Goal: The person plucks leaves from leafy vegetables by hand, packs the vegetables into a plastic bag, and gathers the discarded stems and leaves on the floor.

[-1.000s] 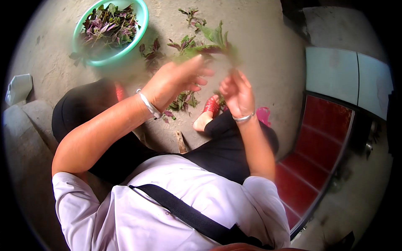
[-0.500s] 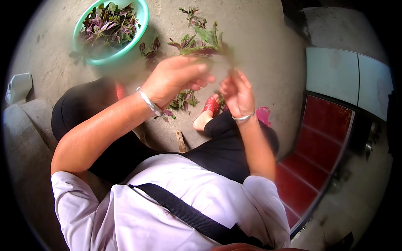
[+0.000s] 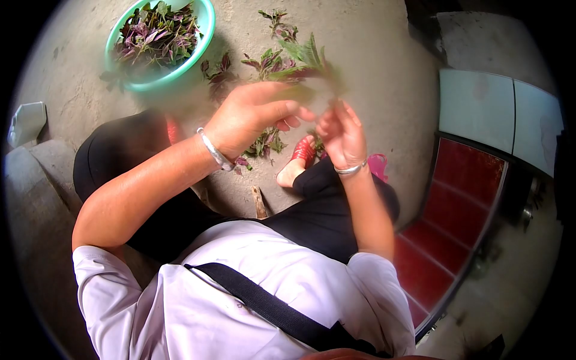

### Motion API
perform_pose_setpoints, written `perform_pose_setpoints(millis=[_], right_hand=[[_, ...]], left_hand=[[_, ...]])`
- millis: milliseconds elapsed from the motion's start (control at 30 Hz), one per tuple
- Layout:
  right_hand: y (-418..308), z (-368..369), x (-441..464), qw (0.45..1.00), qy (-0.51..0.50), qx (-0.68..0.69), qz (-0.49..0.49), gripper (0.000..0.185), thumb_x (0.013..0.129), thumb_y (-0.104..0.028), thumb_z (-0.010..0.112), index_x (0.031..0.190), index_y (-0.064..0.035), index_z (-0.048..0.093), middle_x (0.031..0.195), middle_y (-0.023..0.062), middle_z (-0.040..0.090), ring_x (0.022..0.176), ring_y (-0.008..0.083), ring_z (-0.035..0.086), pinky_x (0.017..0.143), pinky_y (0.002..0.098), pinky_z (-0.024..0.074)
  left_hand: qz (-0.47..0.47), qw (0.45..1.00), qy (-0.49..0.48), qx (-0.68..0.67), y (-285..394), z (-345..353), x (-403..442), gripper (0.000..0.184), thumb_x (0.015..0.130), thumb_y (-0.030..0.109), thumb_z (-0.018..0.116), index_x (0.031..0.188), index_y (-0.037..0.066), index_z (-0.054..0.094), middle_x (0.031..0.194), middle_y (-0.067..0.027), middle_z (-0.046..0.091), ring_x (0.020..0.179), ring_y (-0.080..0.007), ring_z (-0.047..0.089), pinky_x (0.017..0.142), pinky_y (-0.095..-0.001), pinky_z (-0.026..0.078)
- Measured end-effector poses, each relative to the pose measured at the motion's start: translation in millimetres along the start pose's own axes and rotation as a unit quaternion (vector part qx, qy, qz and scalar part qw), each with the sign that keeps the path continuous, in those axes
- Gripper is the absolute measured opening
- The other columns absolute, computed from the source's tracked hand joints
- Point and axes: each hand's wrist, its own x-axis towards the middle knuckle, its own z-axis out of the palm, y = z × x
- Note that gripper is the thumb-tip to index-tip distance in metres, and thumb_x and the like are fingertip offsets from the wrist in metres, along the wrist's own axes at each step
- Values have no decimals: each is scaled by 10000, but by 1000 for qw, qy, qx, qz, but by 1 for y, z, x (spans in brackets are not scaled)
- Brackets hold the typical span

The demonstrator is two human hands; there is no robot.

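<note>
My right hand (image 3: 342, 133) pinches the stem of a green leafy sprig (image 3: 313, 55) that looks like amaranth; its leaves stand above the fingers and are partly blurred. Just to the left, my left hand (image 3: 255, 114) has its thumb and fingers curled close to the same greens. A blurred leaf (image 3: 297, 92) shows at its thumb side, seemingly in its grip, though the fingertips are partly hidden. Both wrists wear silver bangles. Below and beyond the hands, purple-green sprigs (image 3: 264, 144) lie on the concrete floor.
At the upper left stands a mint-green basin (image 3: 207, 36) with many purple-green leaves. More sprigs (image 3: 219, 72) lie on the floor near it. To the right is a red-tiled unit (image 3: 462, 180) with pale panels (image 3: 477, 102). A pink bag (image 3: 378, 167) lies beside my right knee.
My left thumb and fingers have shifted slightly right, closer to my right hand. The sprig's leaves have moved a little; my right hand stays nearly in place.
</note>
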Motion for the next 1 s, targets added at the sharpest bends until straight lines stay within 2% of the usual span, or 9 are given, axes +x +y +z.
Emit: perform_pose_setpoints(millis=[200, 400, 533, 633, 733, 833, 867, 967, 1000], right_hand=[[-2, -1, -1, 1000, -10, 7, -4, 118, 852, -159, 542, 909, -68, 589, 725, 42, 583, 627, 124, 524, 549, 244, 421], [-4, 3, -2, 1000, 16, 2, -10, 116, 850, -147, 546, 918, -60, 583, 726, 34, 580, 631, 118, 524, 556, 239, 421], [-6, 5, -3, 1000, 9, 11, -24, 116, 846, -135, 551, 929, -59, 579, 743, 28, 582, 655, 113, 536, 572, 231, 433], [-7, 4, -5, 999, 33, 6, -30, 116, 843, -134, 557, 929, -60, 579, 765, 29, 590, 671, 110, 548, 585, 227, 440], [-9, 2, -5, 998, 32, 3, -49, 115, 839, -130, 563, 930, -61, 579, 779, 33, 597, 670, 111, 553, 583, 226, 441], [-9, 2, -8, 998, 23, -10, -59, 115, 838, -125, 563, 931, -59, 579, 778, 35, 601, 666, 112, 553, 579, 229, 440], [-8, 5, -10, 998, 31, -19, -60, 118, 837, -125, 564, 933, -57, 579, 774, 35, 601, 661, 112, 552, 579, 229, 439], [0, 15, -15, 996, 41, -46, -58, 127, 836, -124, 566, 938, -50, 577, 768, 36, 601, 646, 109, 545, 578, 226, 435], [4, 17, -17, 996, 39, -57, -55, 131, 836, -126, 566, 941, -48, 576, 770, 37, 602, 641, 107, 542, 578, 225, 433]], left_hand=[[-7, 999, -14, -31, -2, -1, -1, 218, 885, 119, 449, 1054, -7, 504, 960, -144, 615, 805, -131, 577, 782, -253, 447], [-17, 999, 5, -46, -4, -3, -2, 205, 864, 78, 398, 1012, 7, 520, 931, -153, 619, 772, -127, 577, 759, -243, 453], [2, 996, 4, 89, -4, -6, -5, 207, 854, 68, 383, 1002, 17, 518, 859, -123, 627, 705, -106, 558, 692, -232, 460], [19, 996, 15, 90, -10, -6, -5, 280, 804, 84, 402, 1028, -9, 541, 822, -78, 615, 677, -118, 547, 651, -249, 457], [13, 979, 26, 204, -22, -8, -4, 301, 799, 109, 489, 1072, -14, 519, 832, -89, 622, 715, -157, 578, 667, -291, 466], [57, 889, -19, 454, -28, -8, -6, 395, 778, 156, 581, 1121, -17, 489, 896, -116, 623, 805, -202, 597, 715, -323, 463], [134, 876, -18, 463, -40, -12, -3, 465, 763, 200, 628, 1149, -11, 476, 967, -146, 605, 917, -228, 580, 760, -334, 450], [15, 962, -15, 273, -38, -5, -1, 467, 778, 225, 617, 1161, -2, 475, 1013, -159, 586, 947, -206, 555, 785, -315, 438], [25, 967, -11, 252, -37, -4, 3, 457, 794, 244, 602, 1162, 1, 482, 1022, -141, 587, 929, -186, 545, 796, -302, 433]])
